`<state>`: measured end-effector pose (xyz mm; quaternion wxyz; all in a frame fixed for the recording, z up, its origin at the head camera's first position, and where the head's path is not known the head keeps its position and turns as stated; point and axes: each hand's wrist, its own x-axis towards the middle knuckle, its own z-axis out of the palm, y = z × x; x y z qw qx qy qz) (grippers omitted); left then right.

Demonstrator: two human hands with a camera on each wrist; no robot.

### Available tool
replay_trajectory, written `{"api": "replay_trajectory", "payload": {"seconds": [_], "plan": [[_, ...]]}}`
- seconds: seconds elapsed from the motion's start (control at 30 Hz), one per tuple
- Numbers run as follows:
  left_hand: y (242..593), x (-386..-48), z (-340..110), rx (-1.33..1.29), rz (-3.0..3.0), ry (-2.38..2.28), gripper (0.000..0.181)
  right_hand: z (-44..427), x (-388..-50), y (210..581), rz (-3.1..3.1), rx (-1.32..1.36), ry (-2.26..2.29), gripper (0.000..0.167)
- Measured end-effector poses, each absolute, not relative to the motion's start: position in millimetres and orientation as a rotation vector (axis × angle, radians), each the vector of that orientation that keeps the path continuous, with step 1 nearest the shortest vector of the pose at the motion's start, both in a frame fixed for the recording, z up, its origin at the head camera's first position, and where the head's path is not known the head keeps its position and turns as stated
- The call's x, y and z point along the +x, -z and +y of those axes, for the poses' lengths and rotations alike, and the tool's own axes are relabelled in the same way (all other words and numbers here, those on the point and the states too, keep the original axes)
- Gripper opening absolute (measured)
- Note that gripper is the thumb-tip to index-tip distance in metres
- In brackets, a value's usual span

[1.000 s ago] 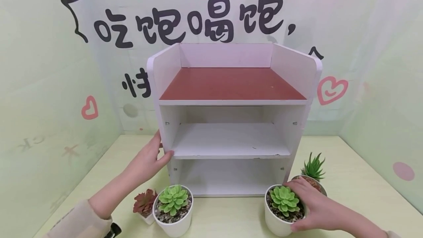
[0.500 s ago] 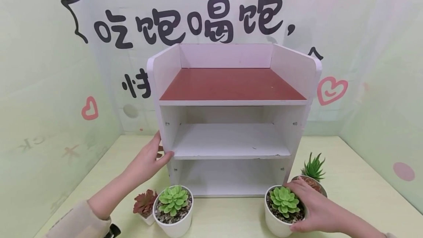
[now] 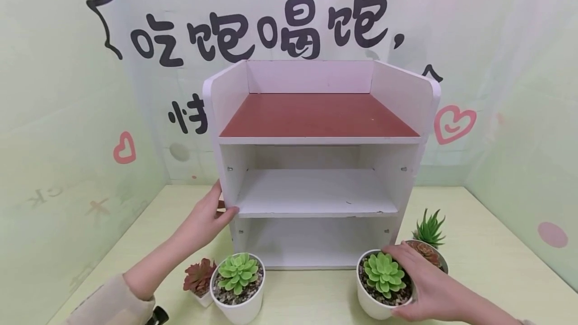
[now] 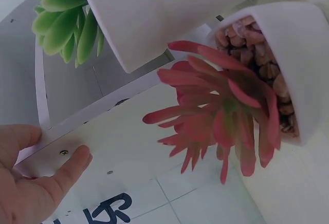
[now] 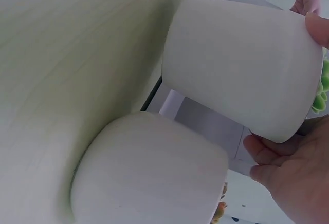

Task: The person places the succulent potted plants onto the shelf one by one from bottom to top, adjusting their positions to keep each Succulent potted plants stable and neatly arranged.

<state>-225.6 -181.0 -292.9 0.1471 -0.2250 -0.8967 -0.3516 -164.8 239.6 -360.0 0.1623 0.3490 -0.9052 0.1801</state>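
My right hand (image 3: 424, 277) grips the rim of a white pot (image 3: 375, 307) holding a green succulent (image 3: 384, 275), in front of the shelf's right side. Thumb and fingers lie on opposite sides of that pot (image 5: 241, 64) in the right wrist view; whether its base touches the table I cannot tell. My left hand (image 3: 207, 217) holds the left side panel of a white shelf (image 3: 318, 140), its thumb at the front edge. In the left wrist view, a finger (image 4: 72, 167) presses the panel's outer face; other fingers are hidden in the head view.
A second green succulent in a white pot (image 3: 241, 310) stands front left, beside a small red succulent (image 3: 198, 277). Behind my right hand are a reddish succulent in a pot (image 3: 424, 252) and a spiky green plant (image 3: 429, 227). Fabric walls enclose the table (image 3: 311, 295).
My right hand and the potted green succulent have shifted slightly left and away from me. My left hand stays on the shelf panel.
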Motion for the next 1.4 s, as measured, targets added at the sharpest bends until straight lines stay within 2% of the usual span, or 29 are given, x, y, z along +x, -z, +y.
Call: {"api": "replay_trajectory", "payload": {"seconds": [0.37, 0.73, 1.23, 1.4], "plan": [[292.7, -223.8, -179.2, -0.632, -2.579, 1.068, 0.067, 218.8, -162.6, 351.9, -2.597, 0.997, -0.663, 0.084], [293.0, -224.7, -177.8, -0.643, -2.577, 1.049, 0.067, 190.1, -174.7, 348.1, -2.660, 1.004, -0.741, 0.085], [293.4, -225.0, -178.2, -0.635, -2.581, 1.020, 0.067, 151.2, -195.4, 347.4, -2.774, 0.824, -0.866, 0.091], [292.8, -224.1, -178.6, -0.647, -2.568, 1.006, 0.066, 138.4, -204.2, 348.2, -2.796, 0.786, -0.908, 0.087]]}}
